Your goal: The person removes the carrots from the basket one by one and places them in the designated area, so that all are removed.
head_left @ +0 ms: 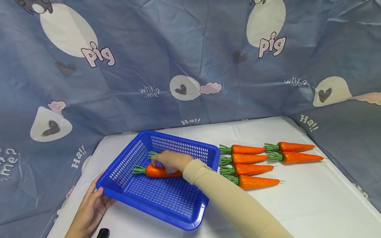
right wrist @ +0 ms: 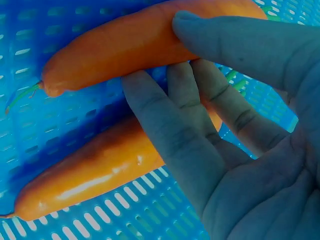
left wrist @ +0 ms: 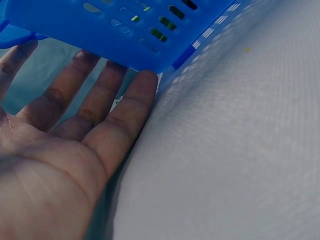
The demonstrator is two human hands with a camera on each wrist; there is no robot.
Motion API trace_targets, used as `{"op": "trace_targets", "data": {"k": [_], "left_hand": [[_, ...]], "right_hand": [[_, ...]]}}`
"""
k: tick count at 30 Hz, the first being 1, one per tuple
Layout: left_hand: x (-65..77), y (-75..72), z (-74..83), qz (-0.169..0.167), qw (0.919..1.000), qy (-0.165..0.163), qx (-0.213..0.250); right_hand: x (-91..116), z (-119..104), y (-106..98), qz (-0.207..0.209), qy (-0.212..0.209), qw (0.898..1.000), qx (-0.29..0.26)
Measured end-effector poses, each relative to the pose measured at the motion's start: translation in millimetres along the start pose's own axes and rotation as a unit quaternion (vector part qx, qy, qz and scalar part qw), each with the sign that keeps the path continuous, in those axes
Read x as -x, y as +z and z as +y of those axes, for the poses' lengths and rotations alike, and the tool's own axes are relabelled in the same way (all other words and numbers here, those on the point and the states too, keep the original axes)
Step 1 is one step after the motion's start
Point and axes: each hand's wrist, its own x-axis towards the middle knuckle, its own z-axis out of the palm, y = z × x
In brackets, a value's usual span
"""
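Note:
A blue plastic basket (head_left: 143, 211) with slotted walls stands on the white table. Inside it, my right hand (head_left: 169, 161) pinches an orange carrot (head_left: 151, 171) with green stems. The right wrist view has my thumb on one side of that carrot (right wrist: 110, 55) and my fingertips against the other. A second carrot (right wrist: 85, 175) lies alongside it, mostly covered by my hand in the head view. At the basket's left corner is my left hand (head_left: 92, 206), thumb at the rim. Its extended fingers (left wrist: 122, 117) touch the basket's outer wall (left wrist: 115, 37) from below the rim.
Right of the basket, several carrots (head_left: 250, 159) lie in a column on the table (head_left: 309, 195), stems toward the basket. Two more carrots (head_left: 300, 158) lie beyond their tips. A blue printed cloth (head_left: 190, 49) hangs behind the table. A small black object (head_left: 103, 233) shows at the bottom edge.

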Motion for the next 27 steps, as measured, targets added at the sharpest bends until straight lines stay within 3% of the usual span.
{"op": "trace_targets", "data": {"k": [8, 15, 27], "left_hand": [[-1.7, 0.5, 0.8, 0.0, 1.0, -0.002, 0.003], [1.3, -0.1, 0.2, 0.005, 1.0, -0.005, 0.004], [1.7, 1.1, 2.1, 0.007, 1.0, -0.007, -0.001]], "right_hand": [[-1.7, 8.3, -1.9, -0.01, 0.027, 0.998, -0.063], [-2.2, 9.1, -2.1, -0.022, 0.012, 0.999, -0.047], [1.1, 8.4, -1.2, -0.045, 0.034, 0.996, -0.063]]}}
